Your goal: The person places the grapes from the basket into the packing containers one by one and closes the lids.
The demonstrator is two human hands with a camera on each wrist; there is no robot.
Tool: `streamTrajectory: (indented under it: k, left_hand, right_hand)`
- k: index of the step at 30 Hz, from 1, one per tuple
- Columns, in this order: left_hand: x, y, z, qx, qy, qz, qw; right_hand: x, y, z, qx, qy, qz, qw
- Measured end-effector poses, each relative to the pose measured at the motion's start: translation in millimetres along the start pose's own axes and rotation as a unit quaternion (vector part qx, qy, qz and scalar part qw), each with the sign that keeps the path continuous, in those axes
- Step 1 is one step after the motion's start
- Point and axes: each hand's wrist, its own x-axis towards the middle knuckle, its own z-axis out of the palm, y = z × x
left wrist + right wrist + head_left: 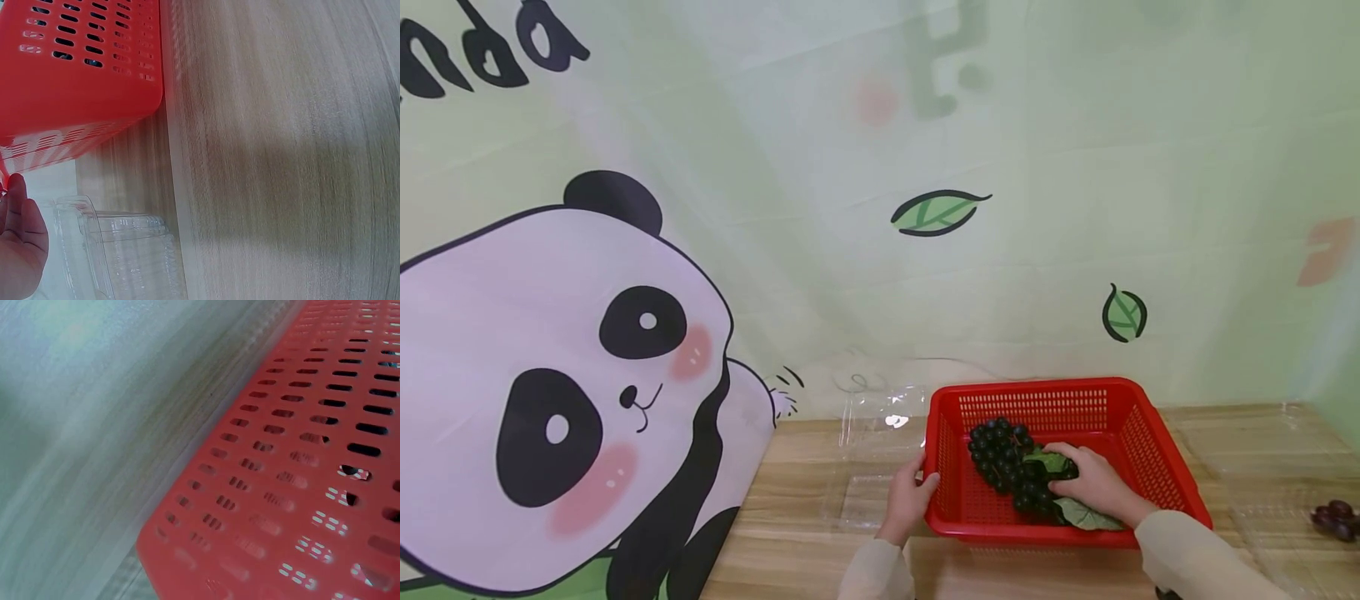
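Observation:
A red plastic basket [1172, 450] with slotted walls stands on the wooden table. At its left side, my left hand [908, 498] holds the rim between thumb and fingers; the left wrist view catches part of this hand [22, 244] at the basket's edge. Inside the basket lies a bunch of dark grapes [998, 457] with green leaves [1086, 515]. My right hand [1101, 483] reaches over the front rim and grips the leafy right end of the bunch. In the right wrist view the basket wall [269, 487] hides that hand.
A clear plastic container [872, 500] stands left of the basket. To the right, another clear container [1262, 508] sits near a few dark reddish grapes [1336, 521]. Behind the wooden table [775, 517] hangs a green cloth with a printed panda [647, 250].

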Motion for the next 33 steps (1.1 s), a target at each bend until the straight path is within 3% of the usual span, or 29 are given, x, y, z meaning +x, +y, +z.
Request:
streamTrajectory:
  k: [19, 33]
  left_hand:
    - [-0.4, 0.8, 0.2, 0.016, 0.009, 0.011, 0.9998]
    - [0.9, 0.6, 0.4, 0.014, 0.013, 0.024, 0.9995]
  right_hand:
    - [-4.5, -9, -27, -0.015, 0.044, -0.053, 0.9975]
    - [-2.9, -13, -45, -0.027, 0.065, -0.057, 0.9959]
